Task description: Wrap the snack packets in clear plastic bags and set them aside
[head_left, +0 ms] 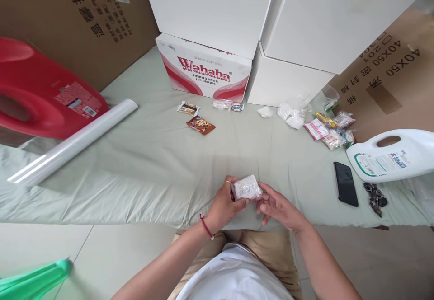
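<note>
My left hand (224, 205) is closed around a small block-shaped packet in clear, crinkled plastic (248, 187), held near the front edge of the cloth-covered table. The packet looks white; what is inside cannot be made out. At its right side is my right hand (280, 207), with its fingers apart and the fingertips touching or very close to the packet's edge. Farther back lie a brown cookie packet (200, 125), a wrapped snack bar (188, 108) and a small blue-and-white packet (237, 106) beside clear plastic.
A Wahaha carton (205, 68) and white boxes stand behind. Leftward are a red jug (44, 87) and a film roll (74, 142). Rightward lie crumpled plastic (291, 114), several snack packets (317, 129), a white detergent bottle (395, 155), a phone (346, 184) and keys (375, 199).
</note>
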Available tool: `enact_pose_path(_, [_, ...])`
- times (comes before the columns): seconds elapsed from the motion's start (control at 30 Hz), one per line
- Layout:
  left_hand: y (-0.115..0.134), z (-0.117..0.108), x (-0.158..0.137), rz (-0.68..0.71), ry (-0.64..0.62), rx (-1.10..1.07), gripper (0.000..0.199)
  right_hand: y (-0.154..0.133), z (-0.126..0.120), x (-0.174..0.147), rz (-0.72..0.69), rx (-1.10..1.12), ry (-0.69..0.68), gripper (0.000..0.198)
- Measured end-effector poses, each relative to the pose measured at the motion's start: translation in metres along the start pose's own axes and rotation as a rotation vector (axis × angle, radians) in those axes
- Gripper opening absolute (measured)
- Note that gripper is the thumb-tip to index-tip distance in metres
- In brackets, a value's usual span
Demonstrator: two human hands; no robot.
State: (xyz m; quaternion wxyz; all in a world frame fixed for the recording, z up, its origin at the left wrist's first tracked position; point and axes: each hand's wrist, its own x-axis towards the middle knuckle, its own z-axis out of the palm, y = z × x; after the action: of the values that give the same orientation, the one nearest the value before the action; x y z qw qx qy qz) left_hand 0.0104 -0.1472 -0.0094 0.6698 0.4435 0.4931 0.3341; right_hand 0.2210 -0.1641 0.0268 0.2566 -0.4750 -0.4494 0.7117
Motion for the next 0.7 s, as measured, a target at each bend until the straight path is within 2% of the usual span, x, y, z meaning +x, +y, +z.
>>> enact_pose_path(0.03, [0.000, 0.001, -0.001, -0.006, -0.004, 0.005, 0.055, 0.000, 0.002, 0.002, -0.004, -0.003, 0.038, 0.081])
enact_pose_path(0.17, [0.004, 0.004, -0.005, -0.031, -0.007, 0.033, 0.054, 0.004, 0.014, 0.014, -0.003, -0.080, 0.157, 0.054])
enact_pose_path(0.27, [0.007, 0.000, -0.011, -0.049, -0.057, -0.039, 0.060, 0.006, 0.018, 0.017, 0.011, -0.059, 0.125, 0.053])
enact_pose_path(0.37, [0.006, -0.013, -0.020, -0.028, -0.085, -0.122, 0.076, 0.004, 0.004, 0.009, 0.029, -0.066, 0.133, 0.054])
enact_pose_path(0.43, [0.003, -0.027, -0.029, 0.003, -0.028, -0.125, 0.080, -0.002, -0.020, 0.004, 0.045, -0.074, 0.220, 0.051])
enact_pose_path(0.5, [-0.001, -0.042, -0.036, 0.020, 0.040, -0.113, 0.075, -0.017, -0.056, 0.001, 0.064, -0.046, 0.392, 0.046])
enact_pose_path(0.57, [-0.004, -0.055, -0.042, 0.020, 0.095, -0.122, 0.067, -0.042, -0.101, 0.001, 0.066, 0.036, 0.672, 0.038])
enact_pose_path(0.7, [-0.009, -0.062, -0.044, 0.049, 0.132, -0.133, 0.057, -0.106, -0.191, 0.009, -0.072, 0.072, 0.994, 0.026])
